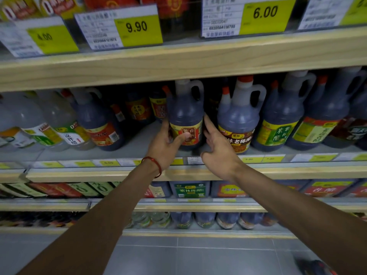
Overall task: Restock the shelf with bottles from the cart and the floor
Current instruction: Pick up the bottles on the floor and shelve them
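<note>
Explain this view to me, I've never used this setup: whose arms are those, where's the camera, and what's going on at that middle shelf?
There is no machine here: these are a person's two bare arms, seen from one wide-angle camera worn on their head, looking forward and down. The left hand, with a red cord at the wrist, grips a dark bottle by its left side, thumb across the label. The right hand lies with straight fingers against the bottle's right side. The bottle is upright on the middle shelf, beside a second bottle with an orange cap. Clear bottles stand further left. Yellow price tags sit along the shelf above. Grey floor shows below.
</note>
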A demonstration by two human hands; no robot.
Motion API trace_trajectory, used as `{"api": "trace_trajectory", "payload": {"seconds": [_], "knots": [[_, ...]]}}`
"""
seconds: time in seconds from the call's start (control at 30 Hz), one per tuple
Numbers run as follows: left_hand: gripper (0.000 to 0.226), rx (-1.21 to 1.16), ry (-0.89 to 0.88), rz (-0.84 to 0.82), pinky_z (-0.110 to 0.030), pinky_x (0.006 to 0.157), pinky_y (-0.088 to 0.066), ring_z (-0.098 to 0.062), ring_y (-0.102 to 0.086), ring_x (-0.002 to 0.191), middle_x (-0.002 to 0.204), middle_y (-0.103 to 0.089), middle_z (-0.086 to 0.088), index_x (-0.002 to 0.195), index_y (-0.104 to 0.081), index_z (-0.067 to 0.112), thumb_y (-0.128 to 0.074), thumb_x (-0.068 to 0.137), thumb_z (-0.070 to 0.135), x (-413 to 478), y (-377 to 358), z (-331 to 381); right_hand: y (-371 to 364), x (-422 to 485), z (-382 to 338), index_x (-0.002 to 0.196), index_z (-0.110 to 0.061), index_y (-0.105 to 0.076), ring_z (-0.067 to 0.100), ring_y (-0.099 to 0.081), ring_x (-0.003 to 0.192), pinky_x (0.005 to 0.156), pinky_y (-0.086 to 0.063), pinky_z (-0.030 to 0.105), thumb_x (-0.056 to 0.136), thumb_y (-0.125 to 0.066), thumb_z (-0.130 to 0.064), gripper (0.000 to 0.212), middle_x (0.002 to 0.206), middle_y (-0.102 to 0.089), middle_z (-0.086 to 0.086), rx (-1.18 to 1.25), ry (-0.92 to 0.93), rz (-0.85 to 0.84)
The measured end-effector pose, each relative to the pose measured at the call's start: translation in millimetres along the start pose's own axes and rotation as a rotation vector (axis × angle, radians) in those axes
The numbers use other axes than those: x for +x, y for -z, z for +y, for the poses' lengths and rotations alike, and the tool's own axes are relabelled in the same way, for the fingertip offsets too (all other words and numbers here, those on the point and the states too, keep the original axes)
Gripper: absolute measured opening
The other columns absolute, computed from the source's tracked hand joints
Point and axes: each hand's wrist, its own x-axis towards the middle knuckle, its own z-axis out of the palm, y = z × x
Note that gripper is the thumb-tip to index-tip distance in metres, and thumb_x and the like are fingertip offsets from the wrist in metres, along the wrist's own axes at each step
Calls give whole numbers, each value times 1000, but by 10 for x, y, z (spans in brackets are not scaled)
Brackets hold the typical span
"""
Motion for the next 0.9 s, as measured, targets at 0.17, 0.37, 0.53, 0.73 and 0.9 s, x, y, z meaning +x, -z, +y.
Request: {"api": "trace_trajectory", "payload": {"seconds": [0.17, 0.37, 0.53, 0.73, 0.9], "knots": [[81, 14, 6, -13, -45, 115, -44, -10, -57, 131, 141, -60, 4, 152, -37, 17, -69, 85, 47, -6, -27, 24, -26, -15, 4, 160, -48, -12, -2, -40, 140, 109, -32, 13, 64, -47, -3, 112, 145, -37, -35, 9, 24, -3], [69, 160, -166, 262, -35, 113, -43, -8, -48, 135, 149, -43, 8, 154, -25, 18, -65, 99, 32, -413, -145, 69, 83, -320, 2, 142, -27, -59, -13, -58, 118, 98, -44, 5, 86, -53, 7, 66, 120, -59, -36, -93, 115, 173], [33, 210, -292, 261, -26, 92, -52, -5, -61, 110, 121, -62, 4, 131, -48, 25, -63, 101, 21, -660, -347, 189, 331, -677, 91, 97, -22, -65, 10, -69, 95, 89, -58, 31, 85, -69, -1, 25, 99, -71, -6, -99, 107, 500], [58, 70, -136, 1, -20, 103, -48, -4, -56, 126, 144, -54, 8, 148, -45, 22, -69, 97, 31, -413, -777, 412, 541, -693, 224, 127, -17, -55, 8, -62, 109, 94, -57, 31, 88, -81, -18, 47, 119, -59, -2, -103, 32, 591], [45, -14, -198, 30, -19, 96, -53, 1, -63, 116, 128, -66, 11, 138, -54, 24, -71, 96, 20, -282, -946, 407, 605, -597, 288, 132, -17, -57, 7, -60, 112, 99, -53, 27, 85, -84, -34, 57, 122, -61, -6, -163, 27, 617]]}}
